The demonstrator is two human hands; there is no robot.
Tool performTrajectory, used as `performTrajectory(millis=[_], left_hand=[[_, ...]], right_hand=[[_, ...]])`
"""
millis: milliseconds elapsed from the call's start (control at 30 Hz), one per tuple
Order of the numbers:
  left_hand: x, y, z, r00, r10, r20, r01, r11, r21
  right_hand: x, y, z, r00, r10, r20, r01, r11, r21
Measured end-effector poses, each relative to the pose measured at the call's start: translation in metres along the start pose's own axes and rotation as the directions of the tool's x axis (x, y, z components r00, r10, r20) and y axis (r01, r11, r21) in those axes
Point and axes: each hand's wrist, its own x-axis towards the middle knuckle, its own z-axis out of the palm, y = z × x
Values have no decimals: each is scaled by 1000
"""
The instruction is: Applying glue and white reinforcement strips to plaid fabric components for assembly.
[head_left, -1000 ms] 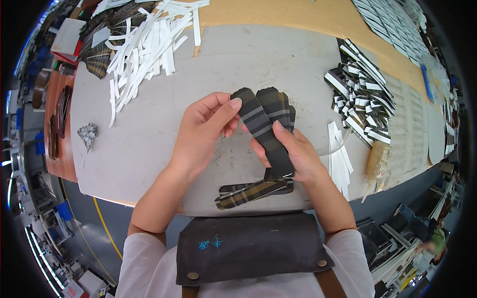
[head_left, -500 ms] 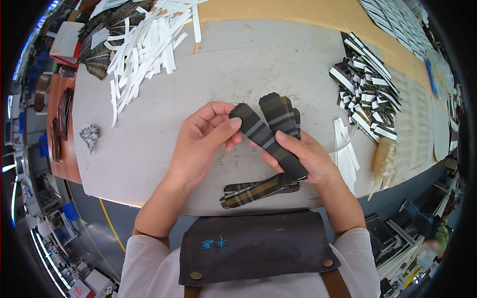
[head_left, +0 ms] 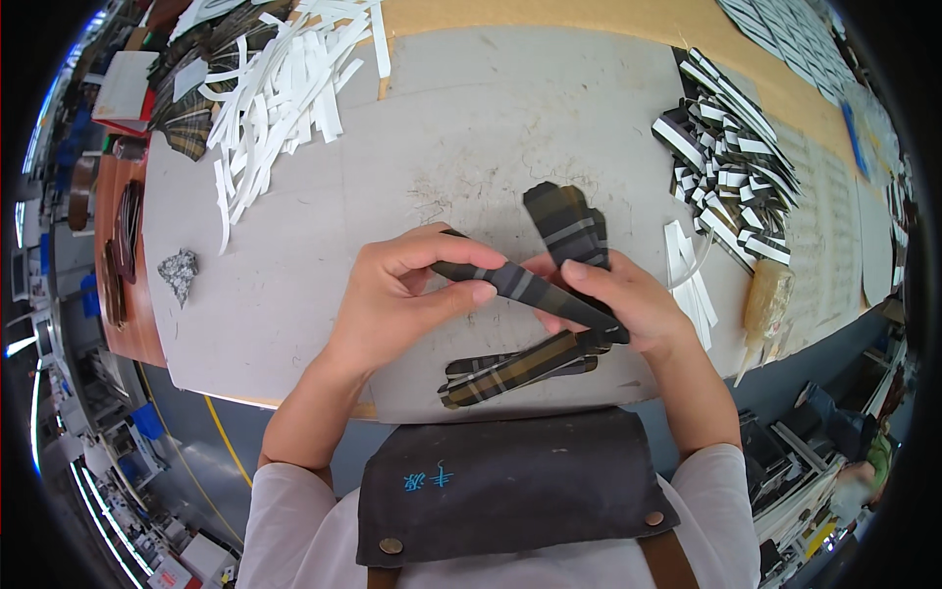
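My left hand (head_left: 417, 290) pinches one dark plaid strip (head_left: 530, 289) between thumb and fingers. That strip slants down to the right, seen nearly edge-on, and its lower end rests by my right palm. In my right hand (head_left: 628, 299), thumb and fingers are closed on a small fanned bunch of plaid strips (head_left: 567, 224) that points away from me. Below both hands, near the table's front edge, a few more plaid strips (head_left: 510, 376) lie crossed in a loose pile. The fingers under the held strips are partly hidden.
White paper strips (head_left: 285, 108) are heaped at the far left, beside plaid fabric pieces (head_left: 186, 128). A crumpled grey lump (head_left: 179, 275) lies at left. To the right sit a heap of black-and-white strips (head_left: 731, 167), flat white strips (head_left: 690, 280) and a yellowish bottle (head_left: 765, 304) with a nozzle.
My left hand has turned the single strip from broad side up to nearly edge-on and gripped it further along. The right hand, with its bunch, has moved slightly right.
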Motion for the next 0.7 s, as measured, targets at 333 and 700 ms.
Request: performTrajectory(millis=[333, 700], left_hand=[[-9, -4, 3, 988, 3, -155, 30, 978, 207], [-11, -10, 0, 962, -219, -164, 243, 959, 146]], right_hand=[[-13, 10, -4, 950, -197, -241, 174, 978, -116], [-17, 14, 3, 890, -339, -306, 222, 907, -358]])
